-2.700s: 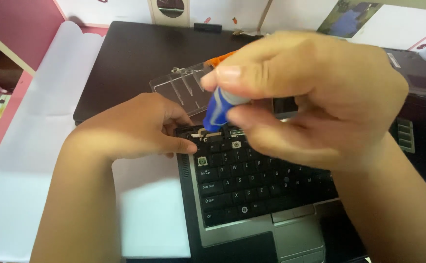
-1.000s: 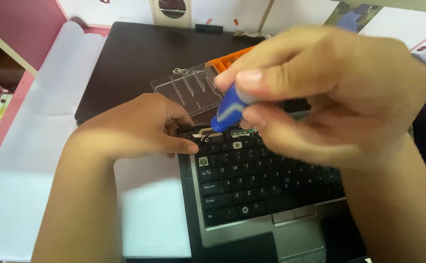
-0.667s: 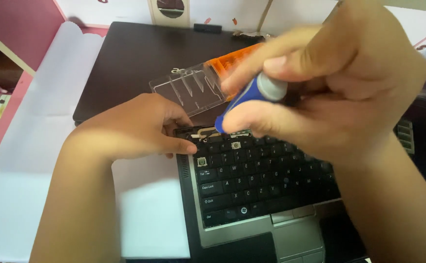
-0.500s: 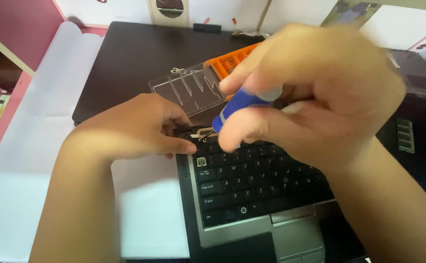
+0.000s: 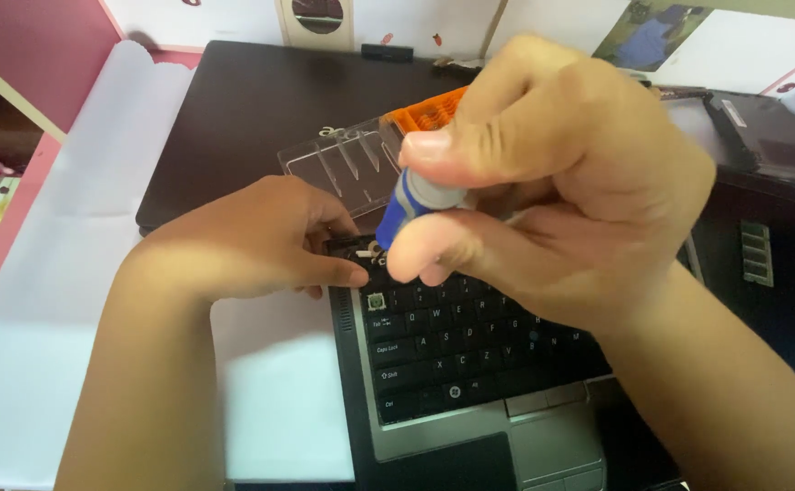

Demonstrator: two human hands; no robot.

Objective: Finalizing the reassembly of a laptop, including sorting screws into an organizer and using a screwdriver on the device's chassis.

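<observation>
Screwdriver [image 5: 407,205], light and stiff, sat pinched by its blue handle in right hand [image 5: 561,182]; left hand [image 5: 252,241], at nine o'clock, pressed the laptop keyboard [image 5: 452,336], grasping nothing.

Blue, black, silver and orange on my desk

The screwdriver [image 5: 408,202] I pinch in my right hand [image 5: 561,182] has a blue handle with a grey-white cap. My left hand [image 5: 252,238] rests on the laptop [image 5: 470,382], whose keys are black with white legends, framed by a silver palm rest. Behind lie a clear plastic lid [image 5: 347,164], an orange bit tray [image 5: 429,107], a dark brown closed laptop [image 5: 261,100], white paper [image 5: 61,264] and a pink shelf [image 5: 38,45].
</observation>
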